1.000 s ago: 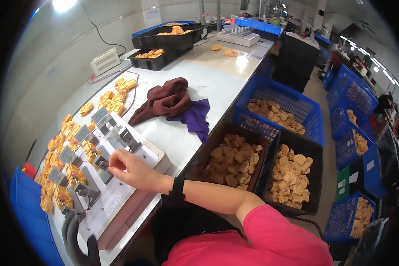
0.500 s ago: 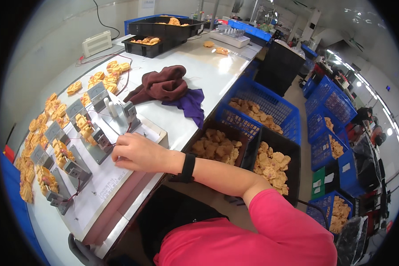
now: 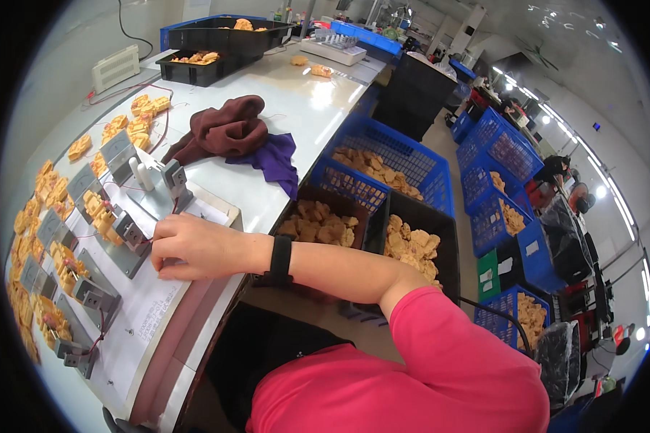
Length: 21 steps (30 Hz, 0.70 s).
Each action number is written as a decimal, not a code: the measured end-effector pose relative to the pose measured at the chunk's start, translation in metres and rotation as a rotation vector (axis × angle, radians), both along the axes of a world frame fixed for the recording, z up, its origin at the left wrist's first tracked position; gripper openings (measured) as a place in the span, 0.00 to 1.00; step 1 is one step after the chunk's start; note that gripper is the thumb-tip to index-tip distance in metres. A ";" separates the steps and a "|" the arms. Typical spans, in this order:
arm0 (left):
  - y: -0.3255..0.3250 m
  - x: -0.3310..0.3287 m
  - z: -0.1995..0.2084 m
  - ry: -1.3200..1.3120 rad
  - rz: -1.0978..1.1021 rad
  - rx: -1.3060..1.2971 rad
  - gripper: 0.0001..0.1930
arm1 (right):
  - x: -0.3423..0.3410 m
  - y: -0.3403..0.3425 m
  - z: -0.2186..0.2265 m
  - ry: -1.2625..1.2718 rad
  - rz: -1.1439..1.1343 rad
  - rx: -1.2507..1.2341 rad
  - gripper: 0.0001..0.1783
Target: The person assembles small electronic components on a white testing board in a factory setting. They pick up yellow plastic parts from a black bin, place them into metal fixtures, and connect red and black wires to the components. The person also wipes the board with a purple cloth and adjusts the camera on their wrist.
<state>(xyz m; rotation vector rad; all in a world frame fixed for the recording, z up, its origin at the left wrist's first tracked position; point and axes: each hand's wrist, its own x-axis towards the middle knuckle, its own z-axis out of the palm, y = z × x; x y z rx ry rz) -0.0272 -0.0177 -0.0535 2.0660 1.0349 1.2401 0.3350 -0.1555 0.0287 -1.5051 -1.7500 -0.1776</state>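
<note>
My right hand [image 3: 198, 249], with a black band at the wrist, rests at the edge of a white board [image 3: 148, 328]. Its fingers are curled together, and their tips are partly hidden, so I cannot make out what they hold, if anything. Beside the fingertips stands a grey metal fixture [image 3: 128, 229] with a yellow moulded piece [image 3: 101, 218] upright in it. Nearer me, two similar fixtures also bear yellow pieces [image 3: 66, 268]. Farther along, another fixture [image 3: 175, 175] has white pegs [image 3: 142, 175] and no yellow piece. Small meter-like panels [image 3: 118, 148] stand behind the fixtures. My left hand is not in view.
Loose yellow pieces [image 3: 141, 130] lie along the wall side. A brown cloth [image 3: 227, 126] and a purple cloth [image 3: 276, 160] lie beyond the board. Black trays [image 3: 188, 72] stand at the far end. Crates [image 3: 419, 155] of tan pieces stand right of the table.
The whole view has shifted, so table and fixtures appear farther left. My right hand stays beside the same fixture, its fingers still curled.
</note>
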 end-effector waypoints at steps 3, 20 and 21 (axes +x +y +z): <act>-0.001 0.001 0.002 -0.050 -0.021 -0.044 0.22 | 0.001 0.000 -0.006 0.030 -0.009 0.006 0.05; 0.000 0.015 0.009 -0.157 0.119 -0.239 0.21 | -0.003 0.000 -0.006 0.056 -0.046 0.031 0.05; 0.002 0.012 0.007 -0.165 0.122 -0.252 0.21 | -0.003 -0.001 -0.006 0.059 -0.049 0.028 0.05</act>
